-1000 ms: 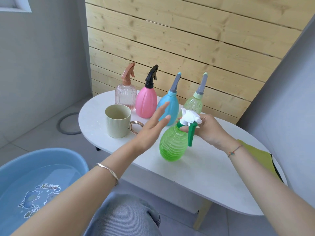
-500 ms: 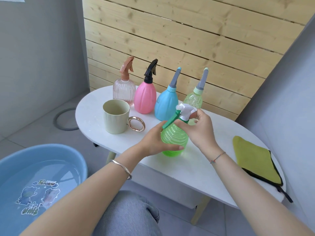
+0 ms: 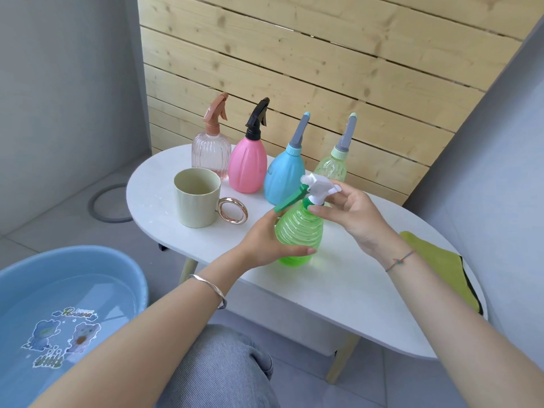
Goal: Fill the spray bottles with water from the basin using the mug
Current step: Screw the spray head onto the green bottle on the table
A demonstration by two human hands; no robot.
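Note:
A ribbed green spray bottle [image 3: 298, 231] stands on the white oval table [image 3: 338, 284]. My left hand [image 3: 265, 242] grips its body from the left, thumb across the front. My right hand [image 3: 350, 213] pinches its white and green spray head [image 3: 318, 187] at the neck. The pale green mug [image 3: 197, 201] with a gold ring handle stands to the left, apart from both hands. Behind stand a clear pink bottle [image 3: 210, 151], a pink bottle [image 3: 247, 163], a blue bottle [image 3: 284, 175] and a pale green bottle [image 3: 332, 166]. The blue basin [image 3: 73, 313] holds water at lower left.
A green cloth [image 3: 432, 269] lies on the table's right end. A wooden slat wall runs behind the table, a grey wall to the right. A round floor drain [image 3: 110, 203] sits left of the table. My knee in jeans [image 3: 217, 369] is below the table edge.
My left hand has come from open in the air to gripping the green bottle's body. The spray head's trigger has swung round to the left under my right hand.

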